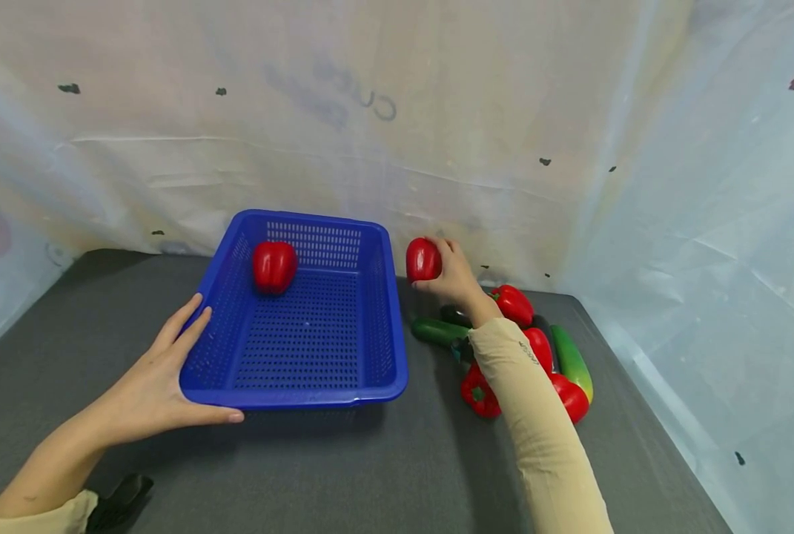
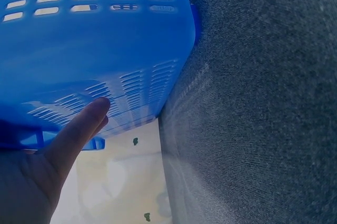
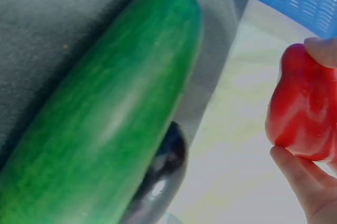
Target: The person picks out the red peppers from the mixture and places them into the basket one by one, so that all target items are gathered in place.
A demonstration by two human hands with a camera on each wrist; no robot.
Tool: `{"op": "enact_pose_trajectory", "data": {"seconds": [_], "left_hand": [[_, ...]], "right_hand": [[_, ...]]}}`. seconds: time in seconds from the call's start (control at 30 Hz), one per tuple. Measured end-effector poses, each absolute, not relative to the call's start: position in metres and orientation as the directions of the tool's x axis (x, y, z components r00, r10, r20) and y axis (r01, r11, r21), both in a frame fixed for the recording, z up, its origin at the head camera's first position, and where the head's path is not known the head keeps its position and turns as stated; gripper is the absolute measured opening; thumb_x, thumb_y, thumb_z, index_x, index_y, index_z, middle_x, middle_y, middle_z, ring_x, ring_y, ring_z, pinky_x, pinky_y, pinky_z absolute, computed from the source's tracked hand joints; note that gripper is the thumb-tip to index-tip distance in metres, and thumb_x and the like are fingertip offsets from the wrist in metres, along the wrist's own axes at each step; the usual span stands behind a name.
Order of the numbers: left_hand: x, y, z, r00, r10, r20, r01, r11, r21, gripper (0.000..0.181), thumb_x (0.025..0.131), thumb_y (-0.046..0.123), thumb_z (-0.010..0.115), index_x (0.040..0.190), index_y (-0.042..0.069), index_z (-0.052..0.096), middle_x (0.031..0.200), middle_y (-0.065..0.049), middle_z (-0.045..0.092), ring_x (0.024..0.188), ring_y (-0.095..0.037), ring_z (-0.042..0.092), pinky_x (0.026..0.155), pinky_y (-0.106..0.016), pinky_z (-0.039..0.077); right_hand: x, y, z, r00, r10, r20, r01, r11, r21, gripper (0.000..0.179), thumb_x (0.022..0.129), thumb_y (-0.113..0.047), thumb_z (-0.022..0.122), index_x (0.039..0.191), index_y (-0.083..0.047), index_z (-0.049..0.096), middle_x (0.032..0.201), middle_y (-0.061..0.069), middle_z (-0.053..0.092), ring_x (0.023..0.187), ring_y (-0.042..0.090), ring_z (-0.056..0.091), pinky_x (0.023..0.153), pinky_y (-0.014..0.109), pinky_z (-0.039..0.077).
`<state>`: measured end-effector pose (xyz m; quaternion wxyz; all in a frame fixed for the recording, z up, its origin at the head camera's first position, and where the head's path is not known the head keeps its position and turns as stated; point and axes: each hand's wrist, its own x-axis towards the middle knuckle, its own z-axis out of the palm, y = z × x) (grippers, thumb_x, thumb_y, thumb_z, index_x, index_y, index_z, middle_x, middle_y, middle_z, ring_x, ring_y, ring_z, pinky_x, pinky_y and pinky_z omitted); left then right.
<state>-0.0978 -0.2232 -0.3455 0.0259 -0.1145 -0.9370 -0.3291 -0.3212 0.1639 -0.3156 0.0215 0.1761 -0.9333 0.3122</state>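
At two o'clock from the blue basket [image 1: 290,398], the right hand [image 1: 457,280] holds a red pepper [image 1: 421,259], while at eight o'clock the left hand [image 1: 158,384], fingers spread wide, touches the basket.

Glossy pepper [image 1: 420,259], plastic basket [image 1: 296,400], matt tabletop [image 1: 397,475]

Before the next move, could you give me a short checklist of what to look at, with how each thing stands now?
1. Firm hold: ok, the right hand pinches a red pepper between thumb and fingers.
2. Basket steadied: ok, the left hand is spread round the near left corner of the blue basket.
3. Room inside: ok, one pepper sits at the back left.
4. Held pepper over the basket: not ok, it is outside, to the right.
5. High enough to clear the rim: cannot tell.
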Motion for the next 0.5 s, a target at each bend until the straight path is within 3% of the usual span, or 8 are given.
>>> {"op": "enact_pose_trajectory", "data": {"seconds": [0.5], "left_hand": [[-0.098,-0.222,-0.345,-0.973,0.197,0.12,0.229,0.765,0.603,0.136,0.06,0.048,0.087,0.155,0.01,-0.002,0.16,-0.008,-0.015,0.135,-0.057,0.016,0.087,-0.078,0.029]], "right_hand": [[-0.328,0.153,-0.297,-0.913,-0.34,0.225,-0.407,0.75,-0.522,0.087,0.072,-0.018,0.08,0.146,-0.017,0.035,0.147,0.014,0.033,0.131,0.034,0.039,0.099,0.052,0.046]]}}
